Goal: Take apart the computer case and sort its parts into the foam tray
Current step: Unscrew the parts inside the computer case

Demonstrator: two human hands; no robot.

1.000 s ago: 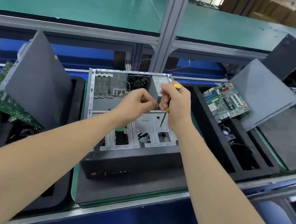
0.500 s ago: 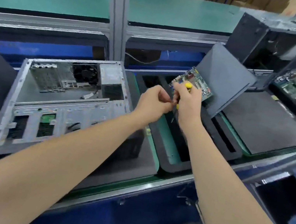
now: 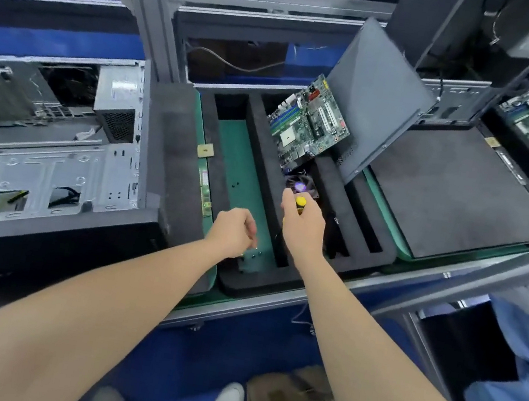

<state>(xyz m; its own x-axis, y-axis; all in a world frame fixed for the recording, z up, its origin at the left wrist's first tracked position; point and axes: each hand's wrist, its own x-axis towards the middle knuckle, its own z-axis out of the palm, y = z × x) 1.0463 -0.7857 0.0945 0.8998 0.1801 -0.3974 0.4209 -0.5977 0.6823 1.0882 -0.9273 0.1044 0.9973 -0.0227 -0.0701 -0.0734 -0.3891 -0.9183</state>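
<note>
The computer case (image 3: 53, 167) lies on its side at the left, open face up. Its long axis runs from near to far, with the power supply (image 3: 119, 101) at the far end. The foam tray (image 3: 256, 285) sits just beside it on the right, slots running the same way. A motherboard (image 3: 309, 127) leans tilted in a far slot.

Left hand (image 3: 234, 232): above the near end of the green-floored slot, fingers curled downward; whether it pinches anything cannot be determined.

Right hand (image 3: 304, 227): clenched round a screwdriver (image 3: 300, 202), yellow cap pointing away, shaft hidden
</note>
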